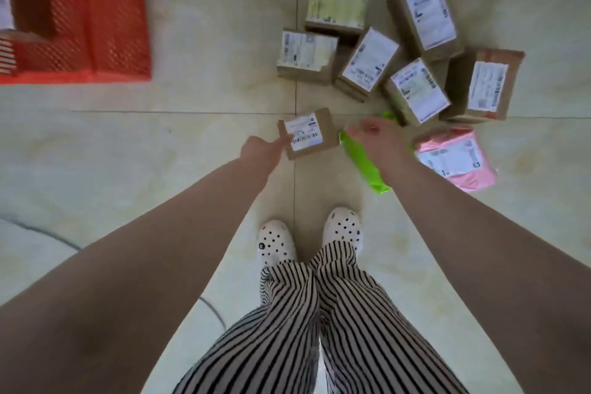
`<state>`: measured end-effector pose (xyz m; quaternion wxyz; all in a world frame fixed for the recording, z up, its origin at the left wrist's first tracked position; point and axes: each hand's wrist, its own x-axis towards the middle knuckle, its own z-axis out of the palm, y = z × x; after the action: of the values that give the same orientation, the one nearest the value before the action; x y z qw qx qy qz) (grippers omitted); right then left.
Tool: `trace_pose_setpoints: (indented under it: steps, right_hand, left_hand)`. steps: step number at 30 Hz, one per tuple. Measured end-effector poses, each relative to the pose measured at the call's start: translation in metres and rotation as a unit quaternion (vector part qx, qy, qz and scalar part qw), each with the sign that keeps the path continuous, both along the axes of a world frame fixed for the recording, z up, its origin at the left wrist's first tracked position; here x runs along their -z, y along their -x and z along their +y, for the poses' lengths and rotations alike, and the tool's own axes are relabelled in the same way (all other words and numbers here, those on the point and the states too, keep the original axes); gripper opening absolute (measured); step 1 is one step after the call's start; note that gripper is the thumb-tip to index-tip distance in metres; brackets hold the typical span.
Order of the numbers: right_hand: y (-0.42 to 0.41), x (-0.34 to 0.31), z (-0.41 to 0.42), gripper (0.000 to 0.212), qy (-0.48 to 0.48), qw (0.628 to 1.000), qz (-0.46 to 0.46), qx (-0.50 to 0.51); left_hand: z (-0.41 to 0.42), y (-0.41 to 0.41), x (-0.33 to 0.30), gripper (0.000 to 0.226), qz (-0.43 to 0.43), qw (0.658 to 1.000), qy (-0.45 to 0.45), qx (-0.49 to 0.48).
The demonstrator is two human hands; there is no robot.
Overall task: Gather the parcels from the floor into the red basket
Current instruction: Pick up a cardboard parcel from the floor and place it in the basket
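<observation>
Her left hand (260, 150) pinched a small cardboard parcel (308, 133), ready for the red basket (96, 25). Her right hand (377, 141) gripped a green mailer (364, 166), lifting two at once.

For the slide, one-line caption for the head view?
Left hand holds a small brown box; right hand grips a green mailer; red basket nearby.

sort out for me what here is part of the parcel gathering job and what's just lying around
Part of the job:
small brown box held by left hand
green mailer under right hand
pink mailer
six brown boxes on the floor
red basket

Just lying about:
grey cable on the floor
</observation>
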<state>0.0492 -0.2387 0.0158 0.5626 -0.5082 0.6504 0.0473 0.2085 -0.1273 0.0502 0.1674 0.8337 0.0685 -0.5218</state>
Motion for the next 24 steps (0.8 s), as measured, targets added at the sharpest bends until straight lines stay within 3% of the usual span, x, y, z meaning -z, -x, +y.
trace_pose_setpoints:
  steps: [3,5,8,11,17,21,24]
  right_hand:
    - [-0.012,0.052,0.004,0.042,0.015,0.999,0.018,-0.045]
    - [-0.021,0.080,0.006,0.047,0.034,0.995,0.041,-0.086]
    - [-0.030,0.108,0.006,0.055,0.028,0.985,0.085,-0.145]
    - [-0.033,0.118,0.007,0.045,0.015,0.974,0.101,-0.204]
    - [-0.038,0.073,0.016,0.025,0.000,1.000,0.018,-0.014]
    - [-0.042,0.007,0.030,0.039,-0.082,0.990,-0.046,0.108]
    - [-0.036,-0.043,0.037,0.039,-0.123,0.983,-0.075,0.111]
  left_hand:
    - [0.012,0.002,0.050,0.048,-0.007,0.999,-0.019,-0.027]
    - [0.016,0.001,0.077,0.046,-0.009,0.999,-0.020,-0.035]
    - [0.015,0.002,0.108,0.054,0.022,1.000,0.000,0.001]
    - [0.007,0.005,0.118,0.051,0.048,0.998,0.039,0.015]
    - [0.007,0.009,0.070,0.058,-0.002,0.992,0.116,-0.043]
    - [0.014,-0.002,0.007,0.053,-0.025,0.984,0.163,-0.066]
    - [0.021,-0.016,-0.044,0.054,0.019,0.978,0.192,-0.079]
